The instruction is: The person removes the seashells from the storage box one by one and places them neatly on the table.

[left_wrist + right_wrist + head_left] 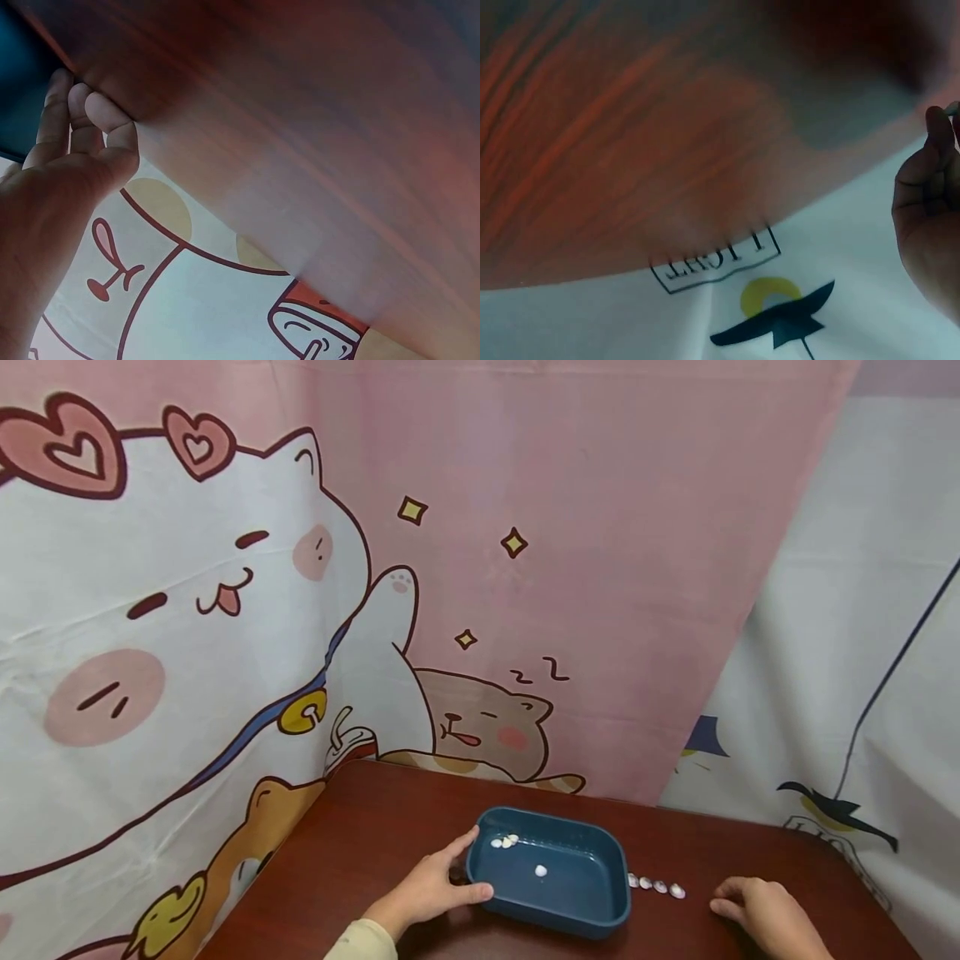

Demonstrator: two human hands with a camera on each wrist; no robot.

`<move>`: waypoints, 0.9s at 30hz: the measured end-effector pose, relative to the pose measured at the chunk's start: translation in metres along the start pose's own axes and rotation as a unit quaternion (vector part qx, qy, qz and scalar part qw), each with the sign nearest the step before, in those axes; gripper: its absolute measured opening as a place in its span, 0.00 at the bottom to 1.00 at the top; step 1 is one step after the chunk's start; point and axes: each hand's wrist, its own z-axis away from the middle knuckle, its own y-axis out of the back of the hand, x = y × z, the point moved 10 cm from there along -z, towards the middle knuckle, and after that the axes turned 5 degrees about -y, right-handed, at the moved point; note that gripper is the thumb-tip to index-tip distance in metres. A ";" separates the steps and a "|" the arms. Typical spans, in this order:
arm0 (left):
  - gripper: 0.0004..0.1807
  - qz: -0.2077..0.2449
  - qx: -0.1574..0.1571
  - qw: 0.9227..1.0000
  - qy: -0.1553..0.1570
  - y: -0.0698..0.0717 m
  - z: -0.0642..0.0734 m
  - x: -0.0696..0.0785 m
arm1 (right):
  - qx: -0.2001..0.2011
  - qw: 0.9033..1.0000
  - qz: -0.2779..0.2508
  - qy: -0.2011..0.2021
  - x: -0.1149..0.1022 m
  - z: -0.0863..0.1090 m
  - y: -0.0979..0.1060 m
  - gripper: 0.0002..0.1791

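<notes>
A deep blue rectangular dish [555, 920] stands on the table, and my left hand [431, 887] grips its left end, thumb over the near rim. In the left wrist view the fingers of the left hand [82, 142] lie against the dish [19, 97]. Inside the dish are several small white shells [507, 841] in the far left corner and a single shell [541, 871] nearer the middle. More shells [660, 887] form a row right of the dish. My right hand [765, 914], just right of that row, pinches a small pale shell [952, 109], partly cut off by the frame edge.
The dark red-brown wooden table [405, 810] carries everything. Behind it and at the left hangs a printed cloth [600, 568] with cartoon animals, and a white cloth [840, 652] hangs at the right, close to the table's edge.
</notes>
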 end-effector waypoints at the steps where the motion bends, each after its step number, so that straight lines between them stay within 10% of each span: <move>1: 0.55 0.002 0.000 1.000 0.002 0.000 0.001 0.001 | 0.002 1.000 0.006 0.006 -0.001 -0.001 -0.002 0.16; 14: 0.56 -0.005 0.000 1.000 0.001 0.002 0.001 -0.001 | 0.003 0.999 -0.030 0.024 -0.014 -0.011 -0.015 0.22; 27: 0.56 0.004 -0.001 1.000 -0.002 0.000 0.000 0.000 | 0.002 0.997 -0.064 -0.039 -0.001 -0.007 -0.015 0.26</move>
